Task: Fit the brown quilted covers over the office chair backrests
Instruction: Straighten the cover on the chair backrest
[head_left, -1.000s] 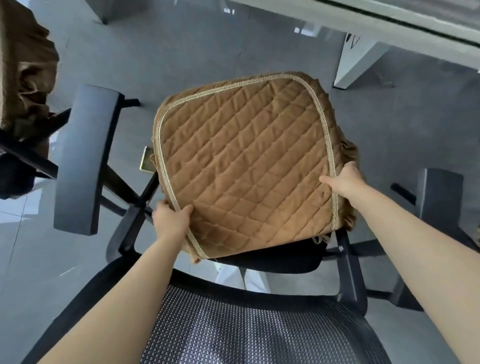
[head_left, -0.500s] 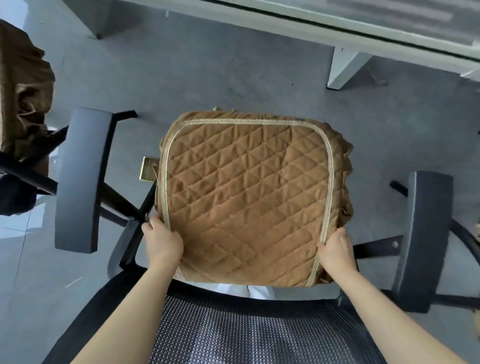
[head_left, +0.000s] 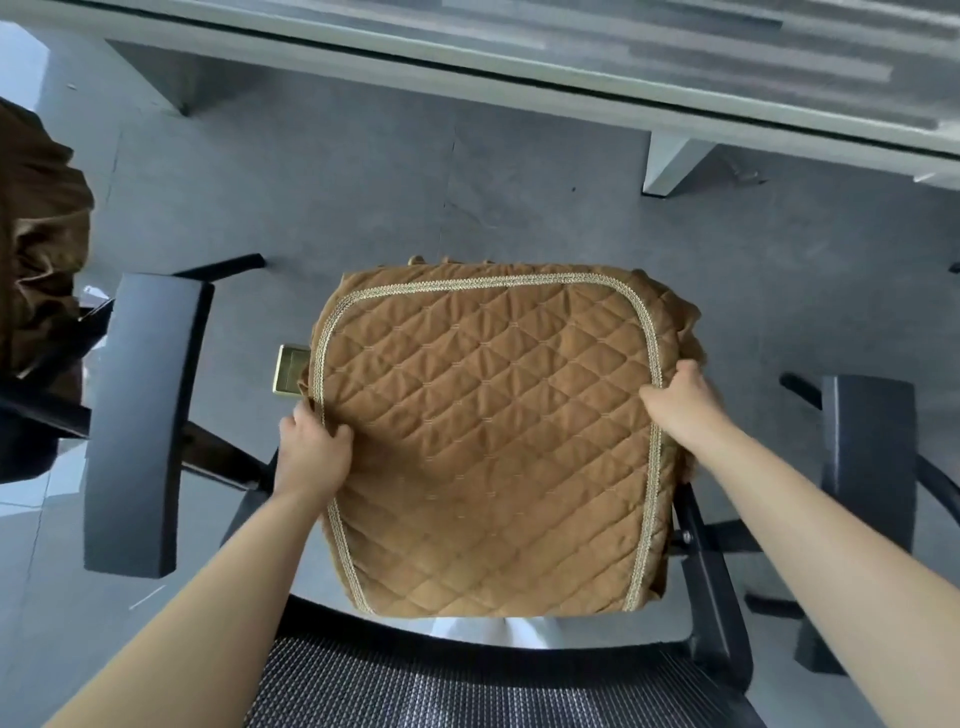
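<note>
A brown quilted cover with pale braided trim lies flat over the seat of a black office chair, seen from above and behind. My left hand grips its left edge, thumb on top of the fabric. My right hand grips its right edge near the trim. The black mesh backrest of the chair fills the bottom of the view, bare, below the cover.
Black armrests stand at the left and right of the seat. Another chair with a brown cover is at the far left. A white desk and its leg run across the top. Grey floor lies beyond.
The cover has come down from a tilted, raised position and now lies flat on the seat. Both hands slid forward along its side edges.
</note>
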